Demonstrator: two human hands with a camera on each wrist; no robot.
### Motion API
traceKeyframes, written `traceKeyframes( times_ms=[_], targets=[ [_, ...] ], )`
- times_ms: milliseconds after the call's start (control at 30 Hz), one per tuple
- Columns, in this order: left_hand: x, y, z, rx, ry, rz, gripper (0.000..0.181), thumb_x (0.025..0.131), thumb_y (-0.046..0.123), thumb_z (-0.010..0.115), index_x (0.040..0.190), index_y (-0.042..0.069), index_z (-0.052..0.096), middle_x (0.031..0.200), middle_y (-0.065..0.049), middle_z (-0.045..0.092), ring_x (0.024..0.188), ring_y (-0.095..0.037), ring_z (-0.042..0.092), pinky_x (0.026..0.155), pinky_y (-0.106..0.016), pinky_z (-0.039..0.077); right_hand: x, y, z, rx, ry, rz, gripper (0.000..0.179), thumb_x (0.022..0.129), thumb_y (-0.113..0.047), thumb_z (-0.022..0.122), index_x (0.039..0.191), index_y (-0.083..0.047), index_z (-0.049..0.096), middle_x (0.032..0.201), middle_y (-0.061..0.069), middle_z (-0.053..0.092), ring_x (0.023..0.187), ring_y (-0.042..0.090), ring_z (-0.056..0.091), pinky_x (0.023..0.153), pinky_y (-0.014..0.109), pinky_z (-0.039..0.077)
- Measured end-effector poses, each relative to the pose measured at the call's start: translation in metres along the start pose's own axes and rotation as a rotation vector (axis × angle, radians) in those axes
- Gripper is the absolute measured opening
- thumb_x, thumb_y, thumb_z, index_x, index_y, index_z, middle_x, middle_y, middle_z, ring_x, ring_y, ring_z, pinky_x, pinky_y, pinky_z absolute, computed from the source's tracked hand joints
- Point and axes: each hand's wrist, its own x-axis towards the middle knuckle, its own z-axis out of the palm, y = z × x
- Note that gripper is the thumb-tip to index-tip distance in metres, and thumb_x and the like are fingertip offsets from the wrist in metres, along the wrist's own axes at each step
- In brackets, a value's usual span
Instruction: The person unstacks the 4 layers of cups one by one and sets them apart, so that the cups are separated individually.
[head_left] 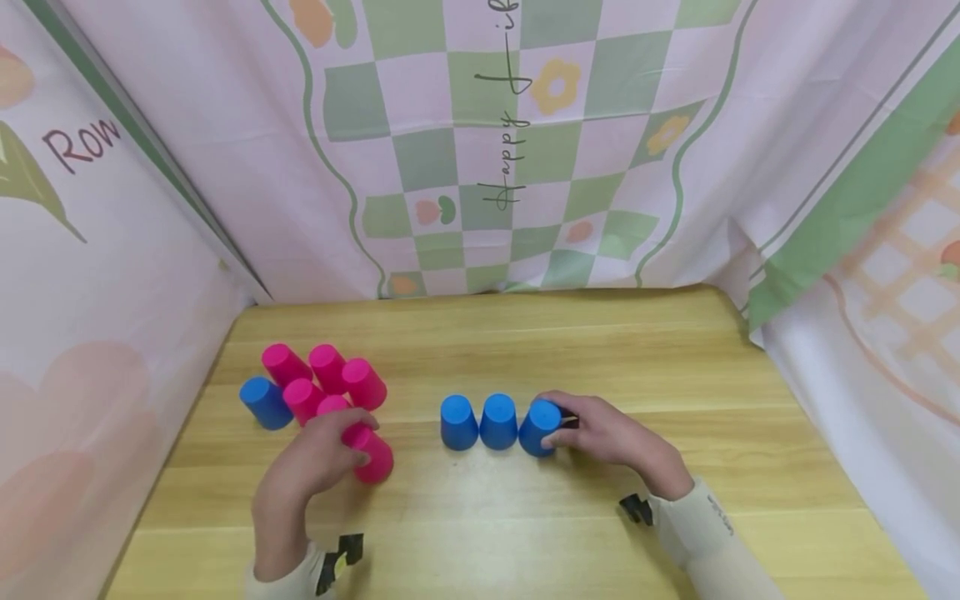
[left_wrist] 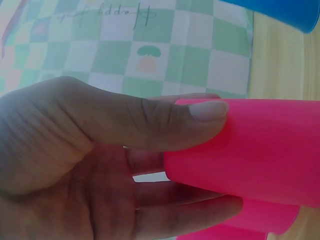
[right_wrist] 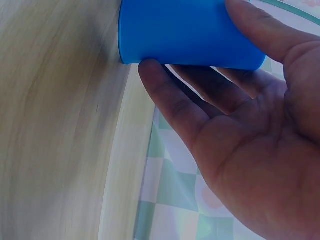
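My left hand [head_left: 322,454] pinches an upside-down pink cup [head_left: 373,457] near its base, thumb on one side and fingers on the other. In the left wrist view the thumb lies along this pink cup [left_wrist: 260,150], with more pink behind it. At the right end of a row of three upside-down blue cups, my right hand [head_left: 603,429] grips the last blue cup [head_left: 538,429]. The right wrist view shows thumb and fingers on opposite sides of that blue cup [right_wrist: 190,32], its rim close to the wood. The middle blue cup [head_left: 498,422] and left blue cup [head_left: 459,423] stand beside it.
Several upside-down pink cups [head_left: 363,383] cluster at the left of the wooden table [head_left: 525,533], partly hidden by my left hand. A single blue cup [head_left: 266,403] stands at their left edge. Printed curtains [head_left: 480,167] hang behind and along both sides.
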Motion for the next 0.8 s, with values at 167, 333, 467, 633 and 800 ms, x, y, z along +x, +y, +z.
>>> traceKeyframes(
  times_ms=[167,333,467,633,800],
  targets=[
    [-0.006,-0.01,-0.008,-0.003,0.008,0.002,0.04,0.079,0.004,0.076,0.116,0.017,0.067,0.11,-0.004,0.064,0.097,-0.024,0.058,0.074,-0.038,0.056,0.0,0.0,0.0,-0.002,-0.002,0.006,0.036,0.091,-0.034,0.069,0.124,-0.034,0.055,0.111,-0.009,0.063,0.108,0.015,0.061,0.095,0.045,0.052],
    [-0.009,-0.017,-0.014,-0.03,0.009,0.003,0.04,0.08,0.001,0.074,0.116,0.018,0.068,0.109,-0.004,0.064,0.098,-0.025,0.058,0.075,-0.04,0.056,0.0,0.0,0.0,-0.012,0.006,-0.001,0.035,0.091,-0.033,0.069,0.124,-0.033,0.055,0.111,-0.009,0.063,0.108,0.015,0.061,0.095,0.044,0.052],
    [-0.012,-0.022,-0.016,-0.053,0.006,0.007,0.039,0.079,0.0,0.073,0.114,0.017,0.068,0.107,-0.005,0.064,0.096,-0.025,0.059,0.074,-0.038,0.055,0.0,-0.001,0.0,-0.023,0.009,-0.019,0.035,0.092,-0.032,0.069,0.123,-0.031,0.055,0.109,-0.01,0.063,0.105,0.014,0.061,0.094,0.042,0.052],
    [-0.017,-0.031,-0.019,-0.033,0.009,0.0,0.04,0.079,0.002,0.072,0.116,0.015,0.067,0.107,-0.006,0.064,0.091,-0.024,0.058,0.07,-0.034,0.052,-0.001,-0.002,0.0,-0.045,0.01,-0.045,0.034,0.092,-0.031,0.068,0.124,-0.03,0.055,0.108,-0.012,0.063,0.102,0.011,0.061,0.092,0.038,0.052],
    [-0.022,-0.04,-0.026,-0.02,0.0,-0.049,0.043,0.079,0.006,0.074,0.121,0.012,0.065,0.109,-0.009,0.063,0.093,-0.026,0.056,0.068,-0.035,0.052,-0.001,-0.002,0.0,-0.052,0.014,-0.05,0.035,0.092,-0.03,0.068,0.124,-0.029,0.055,0.108,-0.012,0.063,0.102,0.012,0.061,0.092,0.041,0.053]
  ],
)
